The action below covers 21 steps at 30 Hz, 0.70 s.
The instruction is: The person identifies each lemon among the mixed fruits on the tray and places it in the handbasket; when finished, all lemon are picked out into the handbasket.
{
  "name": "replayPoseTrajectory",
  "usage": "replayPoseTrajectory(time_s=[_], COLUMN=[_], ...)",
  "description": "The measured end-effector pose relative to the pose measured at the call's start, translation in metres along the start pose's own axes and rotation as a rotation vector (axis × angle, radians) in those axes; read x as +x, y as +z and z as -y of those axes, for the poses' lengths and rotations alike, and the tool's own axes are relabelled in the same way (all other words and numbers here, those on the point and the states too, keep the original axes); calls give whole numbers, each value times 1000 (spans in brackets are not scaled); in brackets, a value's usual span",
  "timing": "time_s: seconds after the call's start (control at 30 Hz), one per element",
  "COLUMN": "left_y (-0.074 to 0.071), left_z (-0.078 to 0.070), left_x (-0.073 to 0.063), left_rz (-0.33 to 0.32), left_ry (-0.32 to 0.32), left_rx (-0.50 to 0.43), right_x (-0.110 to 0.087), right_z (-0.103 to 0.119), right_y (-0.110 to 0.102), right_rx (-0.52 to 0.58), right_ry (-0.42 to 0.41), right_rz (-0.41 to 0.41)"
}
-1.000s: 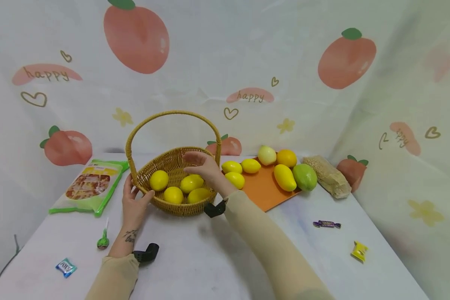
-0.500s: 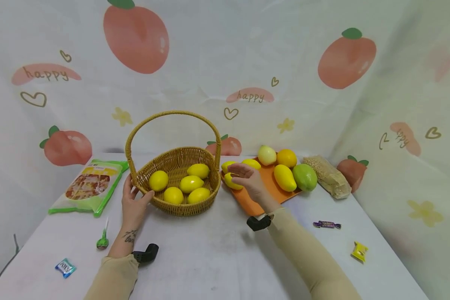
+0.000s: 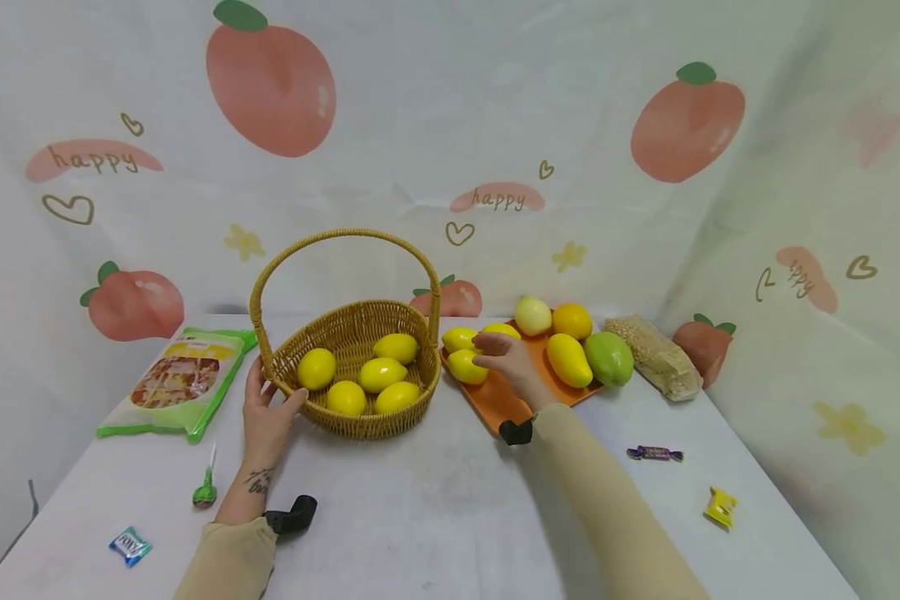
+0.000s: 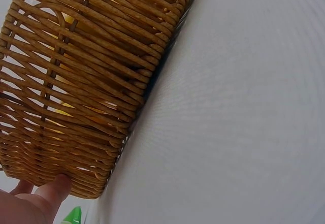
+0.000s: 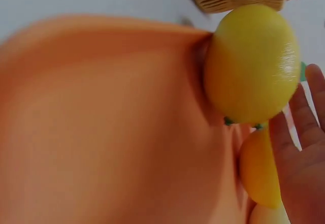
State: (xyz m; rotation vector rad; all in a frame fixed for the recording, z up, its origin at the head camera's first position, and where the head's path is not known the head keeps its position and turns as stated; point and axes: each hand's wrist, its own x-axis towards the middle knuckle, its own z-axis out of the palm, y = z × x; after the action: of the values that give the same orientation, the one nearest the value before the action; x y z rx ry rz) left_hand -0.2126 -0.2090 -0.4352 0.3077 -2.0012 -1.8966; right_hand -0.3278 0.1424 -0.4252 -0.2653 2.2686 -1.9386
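My left hand (image 3: 270, 425) holds the left side of a wicker basket (image 3: 367, 427), its thumb pressing the woven wall in the left wrist view. Several yellow lemons (image 3: 381, 375) lie in the basket under its tall arched handle. Over the left part of an orange tray (image 3: 498, 404), my right hand (image 3: 517, 367) reaches with its fingers extended and nothing in its grip. Those fingers (image 5: 304, 117) lie beside a lemon (image 5: 254, 64) at the tray's edge; whether they touch it I cannot tell. Two more lemons (image 3: 459, 338) sit close by, one partly hidden behind the hand.
On the tray are a pale round fruit (image 3: 533, 316), an orange (image 3: 572, 321), a yellow mango (image 3: 568, 361) and a green fruit (image 3: 609, 358). A beige packet (image 3: 654, 357) stands right. Left are a green-edged food bag (image 3: 180, 382) and a lollipop (image 3: 205, 492). Wrapped candies (image 3: 720, 508) lie around.
My right hand has moved from above the basket rightward to the lemons on the tray, uncovering the lemon at the basket's right back. The left hand stays on the basket. The head view tilted slightly.
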Motion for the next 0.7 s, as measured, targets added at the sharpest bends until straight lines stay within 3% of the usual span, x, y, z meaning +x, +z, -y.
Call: replayPoseTrajectory(time_s=[0.33, 0.5, 0.7], left_y=[1, 0, 0], left_z=[-2, -3, -2], left_x=[-1, -1, -1], left_rz=[2, 6, 9], left_ry=[-10, -17, -11], left_rx=[-31, -20, -21], right_x=[10, -1, 2], right_z=[-6, 11, 0], right_y=[3, 5, 8], right_rx=[-180, -264, -320], right_ry=[107, 140, 140], right_rz=[58, 125, 100])
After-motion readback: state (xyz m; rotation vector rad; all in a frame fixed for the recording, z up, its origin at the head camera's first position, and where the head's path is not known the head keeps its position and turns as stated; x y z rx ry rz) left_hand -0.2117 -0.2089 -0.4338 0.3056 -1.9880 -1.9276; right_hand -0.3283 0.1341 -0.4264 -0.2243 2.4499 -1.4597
